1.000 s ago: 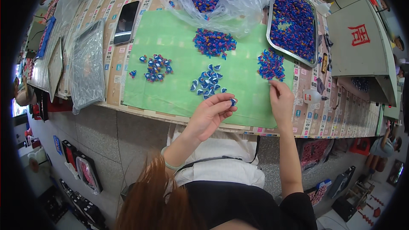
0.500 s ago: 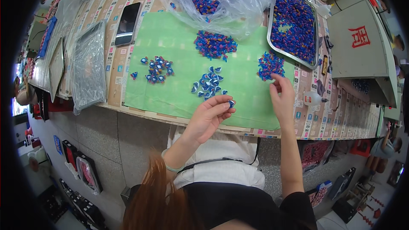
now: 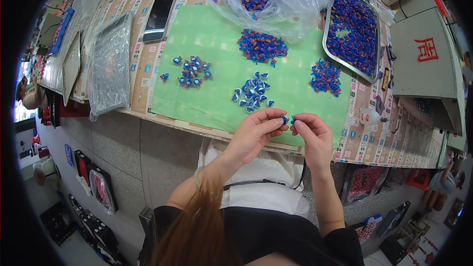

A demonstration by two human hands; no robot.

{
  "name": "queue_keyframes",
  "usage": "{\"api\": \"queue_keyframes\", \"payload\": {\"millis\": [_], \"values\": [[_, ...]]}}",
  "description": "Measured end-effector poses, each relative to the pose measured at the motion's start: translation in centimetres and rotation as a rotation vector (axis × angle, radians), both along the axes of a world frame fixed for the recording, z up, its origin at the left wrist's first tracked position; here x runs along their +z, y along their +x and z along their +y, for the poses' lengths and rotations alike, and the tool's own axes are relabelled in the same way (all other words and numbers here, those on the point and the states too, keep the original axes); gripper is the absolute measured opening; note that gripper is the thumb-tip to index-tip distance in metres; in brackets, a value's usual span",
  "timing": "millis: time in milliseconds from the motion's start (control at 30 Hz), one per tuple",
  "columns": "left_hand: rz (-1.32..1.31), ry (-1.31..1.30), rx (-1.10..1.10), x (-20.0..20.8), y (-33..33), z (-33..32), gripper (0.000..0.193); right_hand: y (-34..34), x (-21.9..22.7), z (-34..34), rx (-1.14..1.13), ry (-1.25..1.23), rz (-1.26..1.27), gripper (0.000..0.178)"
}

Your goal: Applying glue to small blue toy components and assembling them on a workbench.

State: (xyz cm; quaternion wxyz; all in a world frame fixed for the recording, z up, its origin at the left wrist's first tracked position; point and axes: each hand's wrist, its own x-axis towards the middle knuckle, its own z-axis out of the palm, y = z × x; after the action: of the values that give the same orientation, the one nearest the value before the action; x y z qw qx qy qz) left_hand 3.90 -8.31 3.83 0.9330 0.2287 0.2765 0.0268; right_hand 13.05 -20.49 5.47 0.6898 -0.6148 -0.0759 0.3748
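My left hand (image 3: 256,135) pinches a small blue-and-white plastic piece (image 3: 285,119) between thumb and fingers. Close beside it, my right hand (image 3: 315,140) is closed on a tiny blue piece (image 3: 293,120); a narrow gap parts the two. Both hands hover over the near edge of a green sheet (image 3: 197,106). Just beyond them lies a pile of blue-and-white pieces (image 3: 253,91). Farther right sits a heap of tiny blue and red pieces (image 3: 325,77). At the left is a cluster of pieces with white, blue and orange parts (image 3: 194,71). Another blue, red and orange heap (image 3: 262,47) lies farther back.
A metal tray (image 3: 327,44) full of small pieces stands at the back right, beside a clear plastic bag (image 3: 300,12). A phone (image 3: 159,17) and a plastic-wrapped flat panel (image 3: 111,66) lie left. Right are a small bottle (image 3: 369,116) and a grey metal box (image 3: 423,54).
My right hand has come from the right-hand heap to meet my left, now holding a tiny blue piece. My left hand keeps its blue-and-white piece. The whole view has shifted slightly.
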Motion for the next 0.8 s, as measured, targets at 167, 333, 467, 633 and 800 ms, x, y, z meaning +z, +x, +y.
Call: {"api": "queue_keyframes", "payload": {"millis": [167,333,467,633,800], "values": [[-0.019,0.047,0.003,0.0,-0.1,-0.1,0.020,-0.5,0.2,0.4,0.011,-0.092,-0.220,0.011],[-0.006,0.261,-0.026,0.2,-0.1,0.0,0.022,-0.5,0.3,0.3,0.011,-0.110,-0.213,0.008],[-0.025,0.322,-0.030,0.4,-0.1,-0.1,0.022,-0.6,0.1,0.3,0.012,-0.106,-0.169,0.006],[-0.014,0.691,0.029,0.8,0.1,-1.0,0.024,-1.7,-0.3,0.6,-0.117,-0.057,-0.198,0.006],[-0.019,1.136,0.079,1.5,0.1,-1.3,0.026,-1.3,-0.5,0.5,-0.110,0.059,0.021,0.007]]}}
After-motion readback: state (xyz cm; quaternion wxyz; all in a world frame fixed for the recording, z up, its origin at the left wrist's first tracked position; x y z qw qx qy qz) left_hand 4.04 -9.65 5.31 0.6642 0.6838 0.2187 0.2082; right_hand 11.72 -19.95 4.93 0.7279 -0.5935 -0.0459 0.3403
